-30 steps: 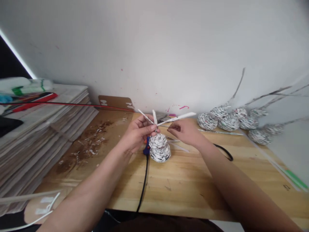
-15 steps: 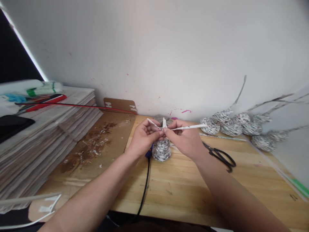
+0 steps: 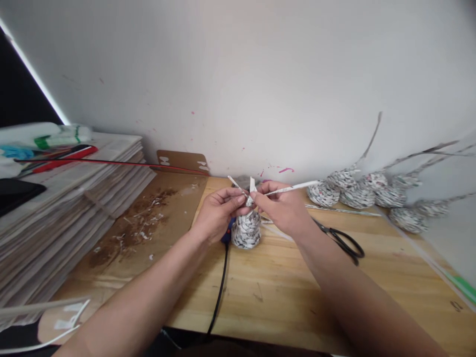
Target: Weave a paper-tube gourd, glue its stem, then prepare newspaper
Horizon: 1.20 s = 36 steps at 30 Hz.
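A small woven newspaper bell shape [image 3: 246,232] stands upright on the wooden table, its narrow top between my two hands. Short white paper strips stick up from that top. My left hand [image 3: 223,207] pinches the base of a thin strip on the left side. With thumb and forefinger, my right hand [image 3: 280,206] grips a longer rolled paper strip [image 3: 297,187] that points out to the right. Behind the woven piece lies a blue tool [image 3: 226,235] with a black cord, partly hidden by my left hand.
Black-handled scissors [image 3: 344,243] lie right of my right forearm. Several woven paper pieces [image 3: 357,196] with long stems line the wall at right. A tall newspaper stack [image 3: 111,181] stands at left beside cardboard [image 3: 178,198] strewn with scraps.
My hands have parted slightly at the top of the woven piece, showing more of its knot. The long strip's outer end has risen a little. The view has shifted slightly.
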Tool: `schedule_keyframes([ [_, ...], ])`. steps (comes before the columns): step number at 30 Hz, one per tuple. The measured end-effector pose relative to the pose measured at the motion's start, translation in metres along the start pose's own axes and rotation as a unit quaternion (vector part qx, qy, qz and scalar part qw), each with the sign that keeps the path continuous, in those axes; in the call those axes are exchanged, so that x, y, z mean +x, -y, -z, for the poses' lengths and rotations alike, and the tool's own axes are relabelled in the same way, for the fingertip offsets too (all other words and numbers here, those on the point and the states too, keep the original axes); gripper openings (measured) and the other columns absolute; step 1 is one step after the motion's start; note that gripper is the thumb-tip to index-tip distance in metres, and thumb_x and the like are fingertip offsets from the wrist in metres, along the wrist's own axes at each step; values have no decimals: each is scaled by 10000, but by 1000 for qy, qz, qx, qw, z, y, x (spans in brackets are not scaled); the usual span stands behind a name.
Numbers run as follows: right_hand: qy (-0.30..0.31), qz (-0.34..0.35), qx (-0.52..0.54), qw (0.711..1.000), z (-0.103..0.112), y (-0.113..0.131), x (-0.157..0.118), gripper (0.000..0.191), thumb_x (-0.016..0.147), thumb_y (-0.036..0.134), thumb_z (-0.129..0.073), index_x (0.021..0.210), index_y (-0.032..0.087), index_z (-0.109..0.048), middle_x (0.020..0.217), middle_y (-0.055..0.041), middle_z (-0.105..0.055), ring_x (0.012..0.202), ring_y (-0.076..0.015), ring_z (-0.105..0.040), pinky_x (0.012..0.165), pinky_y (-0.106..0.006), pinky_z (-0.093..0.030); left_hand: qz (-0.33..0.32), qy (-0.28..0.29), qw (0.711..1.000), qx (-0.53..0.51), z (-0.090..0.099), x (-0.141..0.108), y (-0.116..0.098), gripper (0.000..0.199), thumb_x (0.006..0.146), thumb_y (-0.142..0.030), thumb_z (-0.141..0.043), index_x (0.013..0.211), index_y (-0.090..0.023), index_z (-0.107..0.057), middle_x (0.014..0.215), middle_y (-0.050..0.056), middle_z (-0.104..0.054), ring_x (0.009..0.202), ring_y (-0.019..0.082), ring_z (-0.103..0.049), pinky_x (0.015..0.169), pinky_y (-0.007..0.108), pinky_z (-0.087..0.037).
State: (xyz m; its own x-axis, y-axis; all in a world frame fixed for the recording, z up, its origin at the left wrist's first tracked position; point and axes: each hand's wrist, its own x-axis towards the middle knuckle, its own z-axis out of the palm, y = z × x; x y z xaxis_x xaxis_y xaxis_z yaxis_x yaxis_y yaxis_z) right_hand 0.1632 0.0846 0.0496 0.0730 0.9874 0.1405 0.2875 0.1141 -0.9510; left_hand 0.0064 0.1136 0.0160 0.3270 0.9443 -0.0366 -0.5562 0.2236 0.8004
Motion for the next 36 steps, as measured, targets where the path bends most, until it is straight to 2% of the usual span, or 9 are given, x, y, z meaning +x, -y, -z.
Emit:
schedule_keyframes([
  [6, 29, -4, 24, 999, 0, -3, 0, 210, 801, 369, -711, 739, 191, -619, 600, 31, -610, 525, -99, -515, 501, -243, -408, 53, -9, 998, -17, 0, 1, -3, 257, 558, -88, -920, 673, -104, -690, 647, 12, -712, 540, 90, -677, 538, 150, -592],
  [11, 38, -19, 36, 998, 0, -3, -1, 192, 797, 352, -718, 746, 194, -621, 585, 29, -606, 526, -109, -537, 481, -239, -402, 38, -3, 999, 3, -2, -1, -4, 303, 505, -143, -956, 684, -110, -714, 632, 20, -718, 491, 90, -654, 484, 155, -570],
  [17, 49, -24, 29, 998, 6, 3, -1, 200, 781, 351, -727, 729, 190, -620, 571, 19, -605, 509, -107, -521, 461, -234, -381, 13, 22, 1000, 11, -4, -6, -4, 364, 490, -247, -985, 681, -116, -705, 644, 18, -721, 542, 109, -687, 526, 179, -602],
  [23, 87, -35, 39, 995, 10, 9, -3, 160, 747, 291, -735, 718, 187, -617, 545, 28, -608, 468, -86, -500, 423, -206, -353, 23, 29, 999, 24, -3, -6, -6, 415, 484, -231, -987, 747, -127, -682, 642, 3, -717, 540, 125, -694, 495, 188, -599],
  [27, 97, -45, 17, 994, 11, 15, -5, 97, 712, 207, -723, 699, 187, -629, 525, 37, -608, 458, -83, -516, 417, -198, -388, 40, 45, 997, 46, -2, -6, -5, 462, 496, -224, -980, 868, -122, -725, 585, -7, -685, 520, 134, -688, 522, 212, -612],
  [30, 105, -69, 24, 992, 12, 17, -5, 74, 702, 170, -712, 705, 184, -639, 517, 41, -612, 461, -89, -553, 443, -203, -461, 35, 54, 996, 56, -3, -7, -4, 439, 502, -212, -974, 868, -123, -749, 637, 14, -717, 550, 133, -698, 545, 217, -620],
  [33, 118, -74, 59, 988, 13, 18, -5, 63, 725, 193, -719, 736, 176, -659, 537, 29, -637, 476, -101, -588, 473, -221, -515, 17, 46, 997, 64, -4, -8, -4, 420, 501, -211, -973, 860, -138, -766, 658, 15, -729, 554, 121, -691, 544, 211, -613],
  [36, 137, -43, 74, 987, 14, 16, -5, 77, 764, 238, -724, 773, 169, -690, 607, 6, -677, 552, -112, -634, 537, -234, -555, 5, 23, 997, 69, -5, -8, -6, 428, 502, -233, -975, 874, -143, -782, 656, 16, -733, 545, 112, -681, 547, 204, -605],
])
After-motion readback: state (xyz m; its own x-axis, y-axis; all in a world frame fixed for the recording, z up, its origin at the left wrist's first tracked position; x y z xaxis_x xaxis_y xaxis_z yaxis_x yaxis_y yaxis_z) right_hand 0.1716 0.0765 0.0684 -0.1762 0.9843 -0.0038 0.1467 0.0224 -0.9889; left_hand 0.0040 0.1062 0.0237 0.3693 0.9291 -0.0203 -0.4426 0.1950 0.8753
